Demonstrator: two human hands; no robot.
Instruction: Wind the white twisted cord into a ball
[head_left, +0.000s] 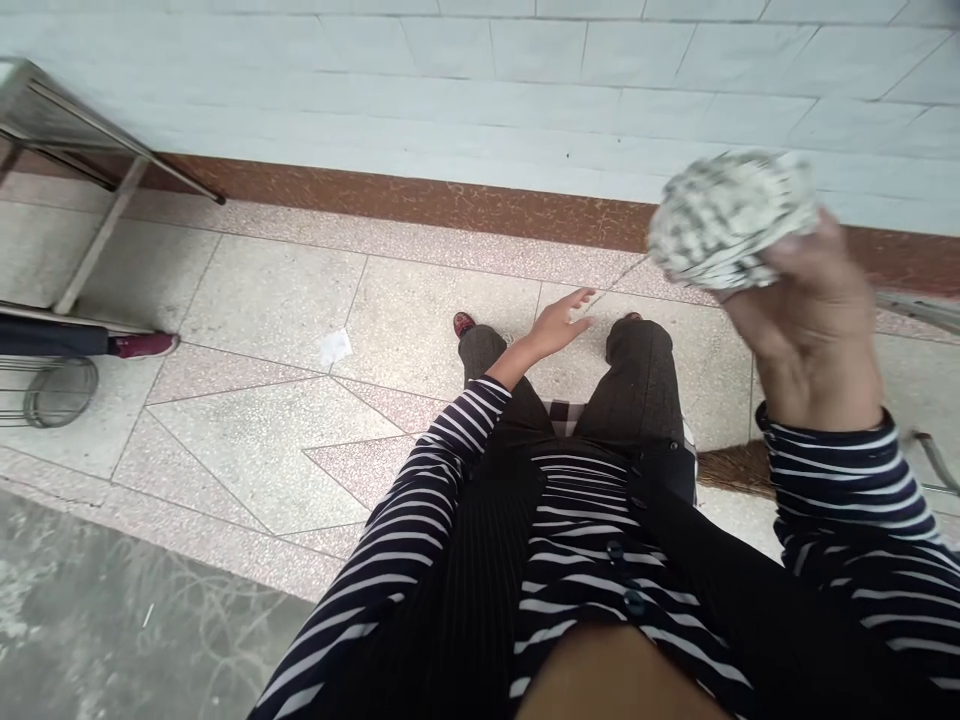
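Note:
A ball of black-and-white yarn (731, 215), slightly blurred, is raised at the upper right, with my right hand (821, 310) closed around its lower right side. From the ball a thin strand of yarn (619, 275) slants down and left to my left hand (559, 325). That hand is over my lap with its fingers stretched out and the thumb apart from them. The strand passes by its fingertips; whether it touches them I cannot tell.
White tiled wall (480, 100) with a brown skirting runs ahead. A metal-framed table (105, 230) stands left, near another person's shoe (146, 345) and a wire basket (60, 392). White paper (335, 347) lies on the floor. Straw broom bristles (735, 470) are at my right.

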